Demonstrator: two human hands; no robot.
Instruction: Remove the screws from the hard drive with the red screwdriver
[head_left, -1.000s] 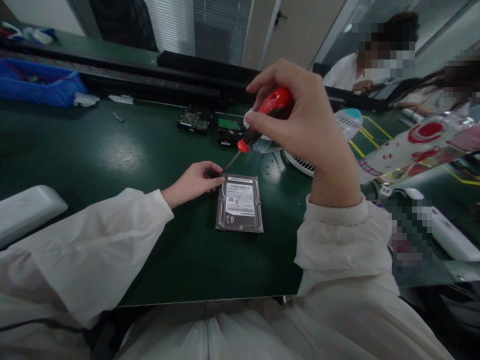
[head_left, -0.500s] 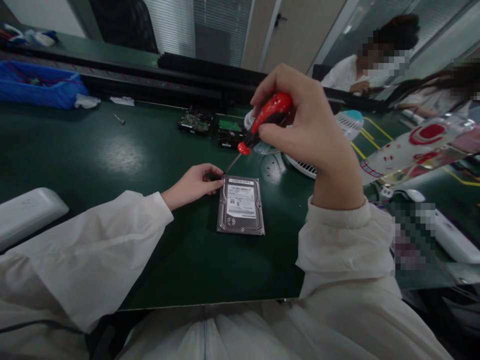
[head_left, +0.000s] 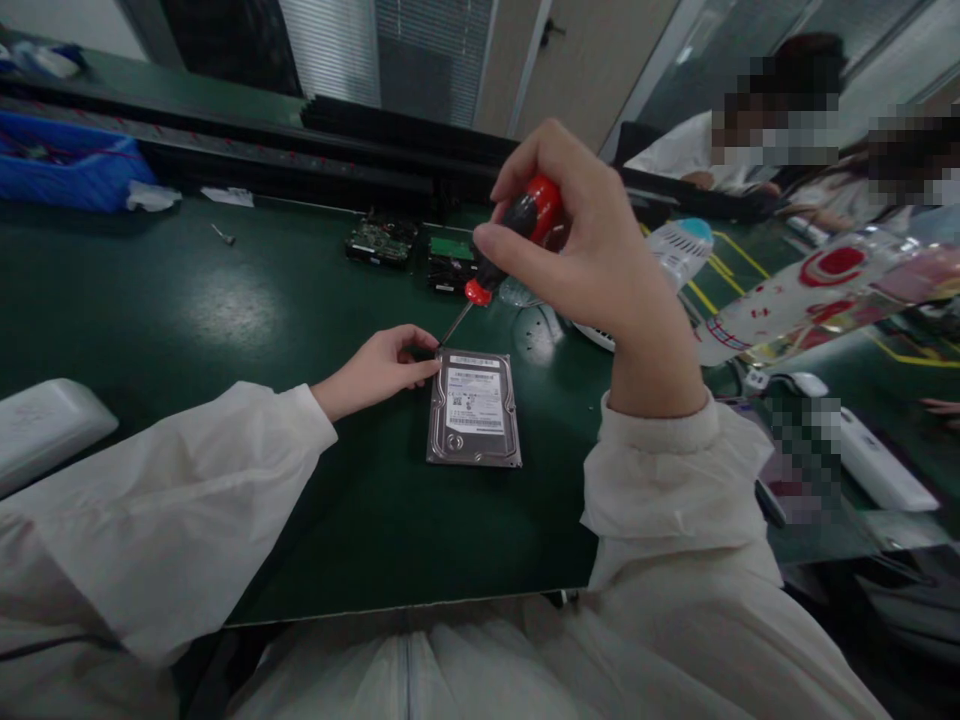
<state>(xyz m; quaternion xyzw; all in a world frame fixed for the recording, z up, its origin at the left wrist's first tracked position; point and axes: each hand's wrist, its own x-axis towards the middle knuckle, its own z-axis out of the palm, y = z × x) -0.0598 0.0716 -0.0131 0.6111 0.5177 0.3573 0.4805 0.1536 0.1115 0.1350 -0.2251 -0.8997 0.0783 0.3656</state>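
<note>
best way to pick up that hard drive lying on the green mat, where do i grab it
Probably by its two long side edges, coming from above at the near end. The hard drive lies flat, label up; the left hand and the screwdriver tip in the right hand crowd its far left corner.

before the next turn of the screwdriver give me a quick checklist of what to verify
1. Right hand has a full grip on the red screwdriver handle: ok.
2. Screwdriver tip sits at the far left corner of the hard drive: ok, though whether it is seated in a screw head: cannot tell.
3. Left hand steadies the drive at that same corner: ok.
4. Left fingertips are clear of the tip: not ok, they lie right beside it.
5. Drive lies flat, label up, on the green table: ok.
6. Circuit boards at the far edge are well apart from the work: ok.
</note>
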